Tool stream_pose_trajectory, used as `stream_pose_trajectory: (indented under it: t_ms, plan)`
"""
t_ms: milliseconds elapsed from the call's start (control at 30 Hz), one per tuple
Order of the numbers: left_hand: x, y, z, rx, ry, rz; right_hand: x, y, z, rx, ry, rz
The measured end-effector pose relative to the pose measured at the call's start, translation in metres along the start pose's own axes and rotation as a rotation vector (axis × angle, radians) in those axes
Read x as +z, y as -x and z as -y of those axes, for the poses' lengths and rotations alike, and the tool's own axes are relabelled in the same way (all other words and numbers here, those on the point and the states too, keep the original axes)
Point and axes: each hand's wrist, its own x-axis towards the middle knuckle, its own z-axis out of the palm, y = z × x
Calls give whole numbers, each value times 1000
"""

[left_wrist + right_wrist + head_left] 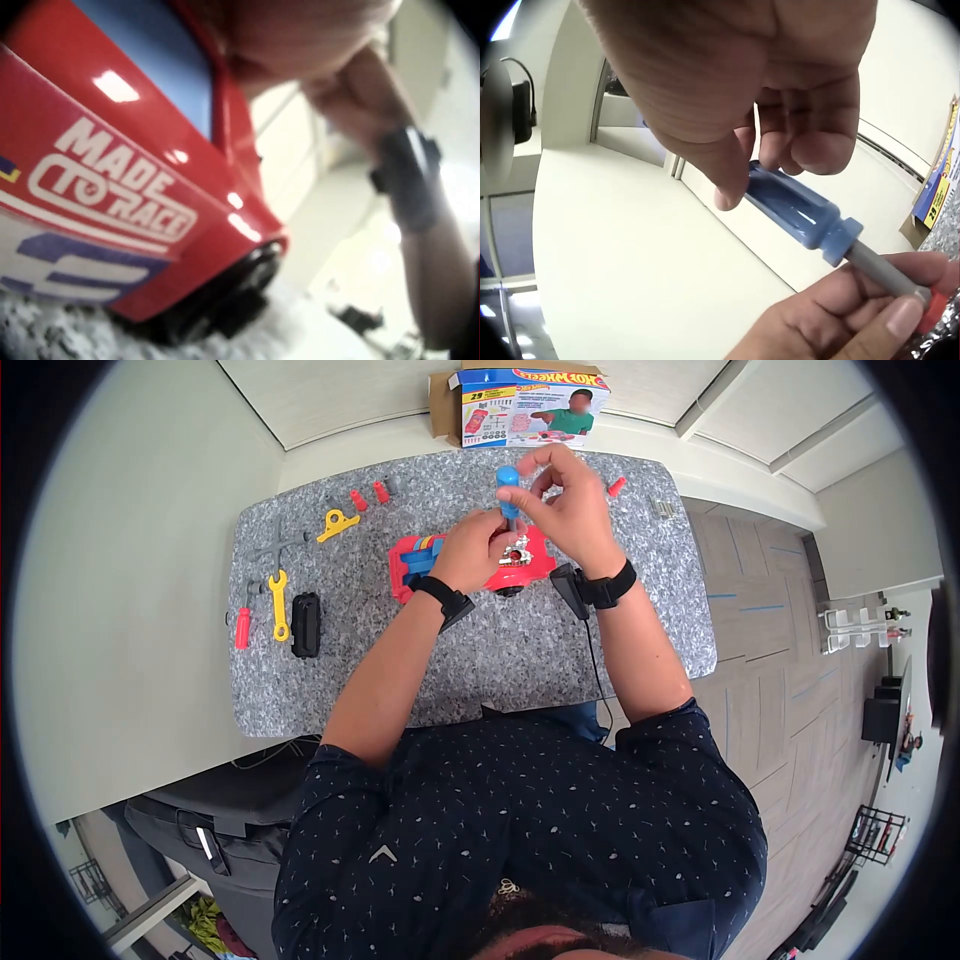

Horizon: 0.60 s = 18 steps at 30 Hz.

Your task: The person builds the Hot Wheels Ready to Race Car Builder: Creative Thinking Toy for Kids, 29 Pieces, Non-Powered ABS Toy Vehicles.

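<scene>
A toy screwdriver (508,478) with a blue handle and grey shaft stands over a red toy car (540,563) on the table. My right hand (578,515) holds the top of the handle between thumb and curled fingers. Low on the shaft (885,271), my left hand (468,555) pinches with thumb and fingers, right by a small red piece (932,311) at the tip. Silver engine-like detail (514,552) shows on the car beneath. In the left wrist view the car's side (112,176) reads "MADE TO RACE", with a black wheel (225,300) below.
Left on the grey speckled table (400,660) lie a yellow wrench (279,605), a black part (306,625), a grey cross-shaped tool (278,545) and a yellow piece (337,525). A small red piece (616,487) lies right. A Hot Wheels box (530,410) stands behind.
</scene>
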Motion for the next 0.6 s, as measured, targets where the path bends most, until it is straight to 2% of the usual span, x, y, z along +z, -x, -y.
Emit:
stream_pose_trajectory:
  t_ms: [33, 133, 233, 333, 433, 533, 600]
  plan:
    - [1, 0, 1, 4, -11, -3, 2, -1, 4, -63, 16, -31]
    - [1, 1, 4, 45, -7, -27, -1, 1, -5, 31, -101, 132]
    - [2, 0, 7, 40, -6, -8, 0, 1, -3, 54, -35, 35]
    - [3, 0, 5, 24, 5, -5, -1, 0, -4, 22, 272, -1]
    - [6, 0, 8, 44, -12, -43, 7, 5, -14, -18, 77, 3]
    - [8, 1, 12, 47, -36, -37, 15, 16, -32, 136, -22, 135]
    - [5, 0, 10, 32, -27, -2, 14, 17, -41, 142, -290, -55]
